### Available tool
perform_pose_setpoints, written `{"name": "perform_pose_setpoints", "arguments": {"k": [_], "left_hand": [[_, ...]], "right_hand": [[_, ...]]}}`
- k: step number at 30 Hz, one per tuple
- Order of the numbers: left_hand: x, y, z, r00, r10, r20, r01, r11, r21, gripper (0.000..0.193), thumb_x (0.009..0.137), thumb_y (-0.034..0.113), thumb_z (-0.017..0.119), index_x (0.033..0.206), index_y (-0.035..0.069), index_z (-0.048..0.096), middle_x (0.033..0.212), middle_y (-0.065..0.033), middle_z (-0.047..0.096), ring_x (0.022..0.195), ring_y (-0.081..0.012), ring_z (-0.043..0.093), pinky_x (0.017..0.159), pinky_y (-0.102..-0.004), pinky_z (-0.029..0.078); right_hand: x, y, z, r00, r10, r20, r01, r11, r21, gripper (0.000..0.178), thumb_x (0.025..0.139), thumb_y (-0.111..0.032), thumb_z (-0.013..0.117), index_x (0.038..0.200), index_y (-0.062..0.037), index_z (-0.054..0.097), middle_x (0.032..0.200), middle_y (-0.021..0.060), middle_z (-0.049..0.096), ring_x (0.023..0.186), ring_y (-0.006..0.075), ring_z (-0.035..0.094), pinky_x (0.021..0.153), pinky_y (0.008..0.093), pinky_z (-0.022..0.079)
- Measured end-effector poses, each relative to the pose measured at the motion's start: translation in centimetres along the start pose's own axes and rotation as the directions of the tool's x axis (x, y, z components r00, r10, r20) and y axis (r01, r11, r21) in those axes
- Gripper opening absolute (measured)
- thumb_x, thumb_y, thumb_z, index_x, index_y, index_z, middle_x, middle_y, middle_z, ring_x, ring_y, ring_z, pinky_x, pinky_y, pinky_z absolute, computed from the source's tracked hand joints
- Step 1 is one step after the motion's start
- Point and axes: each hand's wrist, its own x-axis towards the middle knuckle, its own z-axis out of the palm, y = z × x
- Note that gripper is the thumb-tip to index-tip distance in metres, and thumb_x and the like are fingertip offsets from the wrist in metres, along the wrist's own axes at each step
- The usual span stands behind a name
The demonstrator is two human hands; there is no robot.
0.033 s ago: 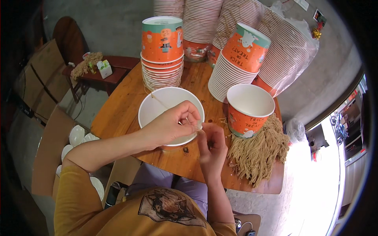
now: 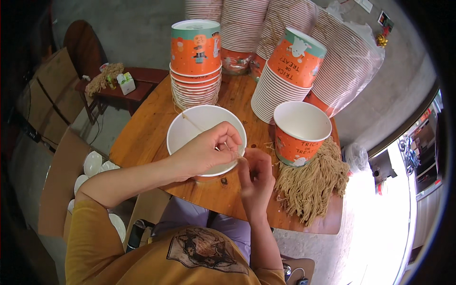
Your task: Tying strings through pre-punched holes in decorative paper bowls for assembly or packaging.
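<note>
A white-lined paper bucket (image 2: pixel 183 135) stands upright in front of me on the table. Across its mouth runs a tan cord (image 2: pixel 192 122), from the far rim toward my fingers. My left hand (image 2: pixel 209 148) reaches over the opening, its thumb and fingers pinched on the cord at the right side of the rim. There my right hand (image 2: pixel 256 183) meets it from outside the bucket, also pinching at the cord; the fingertips hide the cord's end. Right of my hands, another orange bucket (image 2: pixel 301 147) sits upright, touching a heap of tan cords (image 2: pixel 313 187).
On the wooden table (image 2: pixel 142 137), an upside-down bucket stack (image 2: pixel 195 52) with cords stands at far left, and a leaning stack (image 2: pixel 282 90) at far right. Tall wrapped stacks (image 2: pixel 351 71) rise behind. A red bench (image 2: pixel 147 78) and white bowls (image 2: pixel 92 163) are at left.
</note>
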Motion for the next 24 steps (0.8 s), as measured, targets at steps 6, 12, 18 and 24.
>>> {"name": "perform_pose_setpoints", "arguments": {"k": [6,12,18,24], "left_hand": [[0.1,0.1,0.3,1.000,-0.012,0.009,0.012,0.999,-0.030,0.022,0.088,0.000,0.059,0.106,0.006,0.049,0.092,0.0007,0.056,0.088,-0.0060,0.053,0.082,-0.0228,0.043],[0.0,-0.3,0.3,0.999,0.010,0.039,-0.011,0.999,0.048,0.024,0.090,0.001,0.059,0.110,0.006,0.047,0.090,0.0007,0.054,0.085,-0.0066,0.052,0.080,-0.0236,0.044],[-0.5,-0.3,0.2,0.993,0.070,0.093,-0.088,0.975,0.203,0.027,0.089,0.003,0.055,0.113,0.004,0.043,0.084,-0.0024,0.053,0.078,-0.0093,0.053,0.067,-0.0261,0.046],[-1.0,1.0,0.1,0.997,-0.012,0.082,-0.031,0.859,0.511,0.013,0.087,0.007,0.054,0.100,0.003,0.051,0.086,-0.0086,0.056,0.077,-0.0218,0.058,0.071,-0.0349,0.048]], "right_hand": [[-0.2,0.8,-0.2,0.962,-0.272,-0.032,0.254,0.930,-0.266,0.022,0.083,0.002,0.066,0.103,-0.0057,0.060,0.067,0.0063,0.058,0.055,0.0136,0.054,0.053,0.0274,0.046],[-0.2,0.8,-0.3,0.952,-0.307,-0.009,0.294,0.921,-0.257,0.021,0.080,0.004,0.066,0.098,-0.0060,0.063,0.071,0.0094,0.060,0.060,0.0183,0.059,0.056,0.0295,0.048],[-0.4,0.5,-0.3,0.990,-0.139,-0.002,0.137,0.978,-0.155,0.017,0.084,0.003,0.064,0.098,-0.0061,0.062,0.071,0.0075,0.060,0.059,0.0138,0.057,0.056,0.0268,0.047],[-0.3,0.6,-0.5,0.995,-0.101,0.010,0.102,0.989,-0.109,0.014,0.086,0.002,0.064,0.097,-0.0053,0.061,0.068,0.0052,0.058,0.058,0.0093,0.053,0.055,0.0238,0.045]]}}
